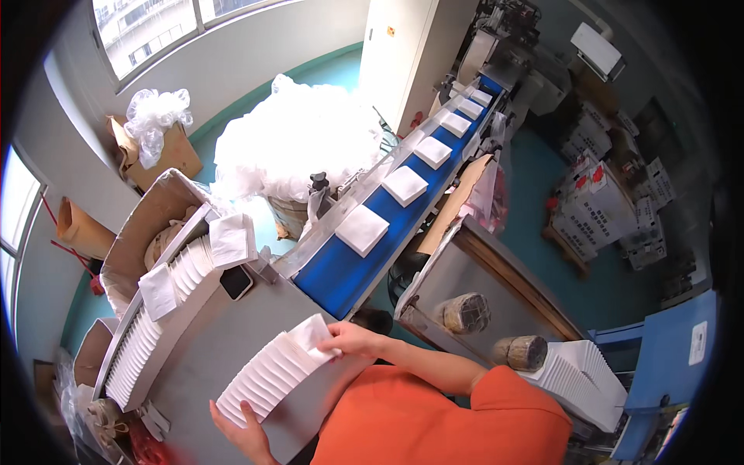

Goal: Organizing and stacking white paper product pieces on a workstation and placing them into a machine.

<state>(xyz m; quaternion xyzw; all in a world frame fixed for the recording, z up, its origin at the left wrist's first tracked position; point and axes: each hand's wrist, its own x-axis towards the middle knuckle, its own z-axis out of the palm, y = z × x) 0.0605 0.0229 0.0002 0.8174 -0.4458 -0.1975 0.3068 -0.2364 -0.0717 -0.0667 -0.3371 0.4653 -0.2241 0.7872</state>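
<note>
A curved row of folded white paper napkins [267, 380] stands on the grey metal table [209, 349] in front of me. My left hand [242, 435] braces the row's near-left end, its thumb over the top edge and its fingers along the outer side. At the other end, my right hand [349, 339] grips the last white stack [308, 335], which leans against the row; its fingers are bent round the edge. A second long row of white napkins [132, 364] fills a tray along the table's left side, with two stacks lying on top.
A blue conveyor belt [333, 279] carrying several spaced white stacks [362, 230] meets the table's far edge. A dark phone-like device [236, 282] lies by the tray. Cardboard boxes [139, 240] stand left; another table [504, 287] at right holds two wrapped rolls and more napkins.
</note>
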